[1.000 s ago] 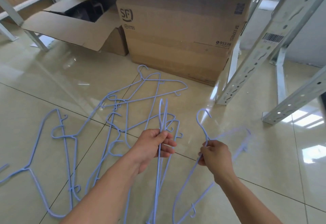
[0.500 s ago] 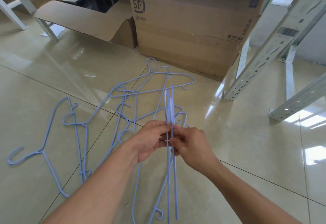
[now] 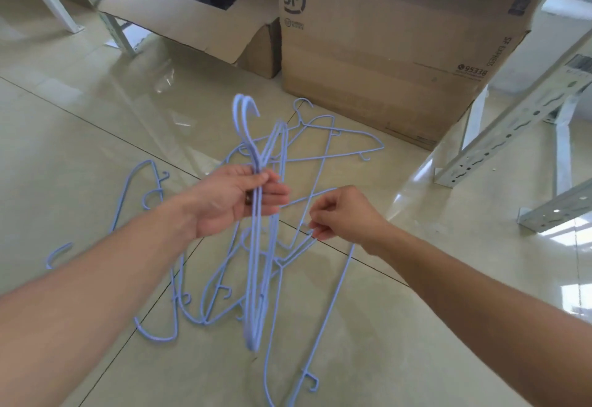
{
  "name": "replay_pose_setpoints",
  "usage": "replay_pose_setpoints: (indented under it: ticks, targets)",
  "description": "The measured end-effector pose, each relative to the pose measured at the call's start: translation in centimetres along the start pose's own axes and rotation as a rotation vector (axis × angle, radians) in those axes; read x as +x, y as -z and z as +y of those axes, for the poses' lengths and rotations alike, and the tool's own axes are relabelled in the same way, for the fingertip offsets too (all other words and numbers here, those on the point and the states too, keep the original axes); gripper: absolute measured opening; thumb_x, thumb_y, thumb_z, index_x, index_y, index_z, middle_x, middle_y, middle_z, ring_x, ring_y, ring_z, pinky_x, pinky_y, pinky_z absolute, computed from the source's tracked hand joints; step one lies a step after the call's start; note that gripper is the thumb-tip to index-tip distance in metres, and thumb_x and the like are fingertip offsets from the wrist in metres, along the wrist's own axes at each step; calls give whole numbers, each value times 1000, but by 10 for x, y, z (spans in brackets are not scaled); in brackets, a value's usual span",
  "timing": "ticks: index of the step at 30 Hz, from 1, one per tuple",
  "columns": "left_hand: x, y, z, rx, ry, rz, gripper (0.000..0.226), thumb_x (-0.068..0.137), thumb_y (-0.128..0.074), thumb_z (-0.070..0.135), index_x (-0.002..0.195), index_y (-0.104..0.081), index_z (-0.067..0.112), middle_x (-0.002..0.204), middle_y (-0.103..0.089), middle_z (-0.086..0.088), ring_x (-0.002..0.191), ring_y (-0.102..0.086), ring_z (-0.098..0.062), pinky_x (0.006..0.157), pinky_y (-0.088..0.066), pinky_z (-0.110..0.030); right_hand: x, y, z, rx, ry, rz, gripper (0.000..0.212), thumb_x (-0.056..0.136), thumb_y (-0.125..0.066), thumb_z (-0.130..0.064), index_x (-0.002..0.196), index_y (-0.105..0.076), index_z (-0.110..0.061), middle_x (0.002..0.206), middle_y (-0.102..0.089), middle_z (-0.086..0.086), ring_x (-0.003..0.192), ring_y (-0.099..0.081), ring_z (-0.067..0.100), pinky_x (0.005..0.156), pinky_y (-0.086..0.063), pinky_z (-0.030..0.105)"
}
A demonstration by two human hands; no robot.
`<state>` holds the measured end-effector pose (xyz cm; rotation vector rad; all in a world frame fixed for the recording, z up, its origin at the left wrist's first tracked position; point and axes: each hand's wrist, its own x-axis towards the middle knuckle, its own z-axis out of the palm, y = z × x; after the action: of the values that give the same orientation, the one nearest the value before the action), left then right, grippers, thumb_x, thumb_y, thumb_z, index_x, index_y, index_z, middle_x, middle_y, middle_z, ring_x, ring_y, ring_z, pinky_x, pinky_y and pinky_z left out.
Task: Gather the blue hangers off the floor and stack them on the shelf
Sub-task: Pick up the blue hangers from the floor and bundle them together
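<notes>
A bundle of blue hangers (image 3: 256,246) is clamped in the grip of the left hand (image 3: 235,198), fingers wrapped around the necks just under the hooks, which rise together above the fist. The bundle is held upright and edge-on, its lower ends hanging clear above the floor (image 3: 448,326). One further hanger (image 3: 333,297) is pinched between thumb and fingertips of the right hand (image 3: 342,214), the grip closed on the thin wire; its long side runs down and toward the camera, ending in a small notch hook near the lower edge of the view. Under and behind the hands, more loose hangers (image 3: 153,195) are spread on the glossy tiles, several tangled together, one lying flat farther out beside the closed cardboard box (image 3: 384,54). An open cardboard box (image 3: 192,25) is set to its left. White metal shelf uprights (image 3: 512,118) are seen standing at the right, others at far left.
</notes>
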<state>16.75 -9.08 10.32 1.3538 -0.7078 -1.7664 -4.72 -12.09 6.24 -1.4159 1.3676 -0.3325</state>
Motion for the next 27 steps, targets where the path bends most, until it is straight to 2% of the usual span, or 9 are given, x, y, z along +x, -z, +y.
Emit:
replay_pose_setpoints:
  ticks: [3, 5, 8, 10, 12, 14, 19, 23, 27]
  targets:
    - [-7, 32, 17, 42, -18, 74, 19, 100, -46, 12, 98, -63, 3, 93, -74, -18, 73, -73, -23, 65, -61, -32, 27, -19, 6, -259, -43, -54, 16, 82, -57, 6, 82, -72, 2, 74, -76, 20, 56, -71, 19, 69, -65, 38]
    - [-10, 49, 18, 33, -26, 92, 20, 100, -45, 12, 100, -62, 2, 94, -73, -19, 71, -73, -22, 63, -61, -31, 42, -38, 8, -409, -67, -81, 20, 78, -56, 1, 76, -75, -6, 72, -77, 15, 59, -74, 19, 74, -64, 37]
    - [-12, 68, 14, 12, -51, 124, 19, 101, -44, 10, 102, -60, 0, 89, -74, -18, 67, -73, -21, 60, -60, -29, 70, -75, 12, -363, -121, 12, 15, 79, -60, -7, 72, -73, -11, 70, -77, 15, 67, -77, 23, 77, -63, 36]
    - [-15, 79, 10, 0, -68, 160, 19, 100, -44, 9, 103, -60, -1, 87, -74, -17, 66, -72, -21, 59, -60, -28, 92, -100, 10, -365, -115, 109, 12, 83, -65, -17, 83, -74, -9, 83, -77, 15, 86, -75, 30, 83, -60, 34]
    - [-19, 90, 6, -16, -76, 182, 19, 101, -44, 9, 102, -60, 0, 88, -74, -17, 66, -72, -21, 59, -60, -28, 111, -118, 4, -435, -105, 175, 26, 88, -66, -27, 102, -70, -5, 106, -73, 18, 104, -68, 35, 87, -54, 35]
    - [-24, 101, 3, -29, -79, 189, 20, 101, -44, 10, 102, -61, 1, 92, -74, -17, 69, -72, -22, 61, -60, -29, 126, -129, 0, -474, -147, 211, 32, 91, -63, -26, 112, -63, -2, 117, -67, 20, 112, -64, 37, 89, -52, 36]
    - [-31, 116, -5, -93, -73, 184, 21, 100, -44, 10, 106, -61, -1, 99, -73, -20, 75, -72, -25, 66, -60, -31, 141, -137, 10, -613, -221, 204, 26, 94, -58, -12, 118, -61, -3, 124, -63, 20, 114, -63, 37, 90, -53, 38]
    - [-28, 118, -9, -87, -50, 208, 22, 100, -45, 11, 109, -60, -3, 103, -72, -22, 76, -73, -26, 64, -60, -30, 141, -130, 13, -680, -195, 179, 27, 94, -55, -13, 117, -61, 0, 123, -63, 22, 114, -63, 39, 90, -53, 39]
    - [-30, 117, -8, -107, -51, 207, 24, 100, -44, 11, 111, -59, -5, 102, -72, -22, 76, -72, -26, 65, -60, -31, 161, -117, 2, -751, -75, 263, 25, 95, -54, -8, 119, -58, -2, 127, -55, 19, 109, -64, 39, 84, -52, 40]
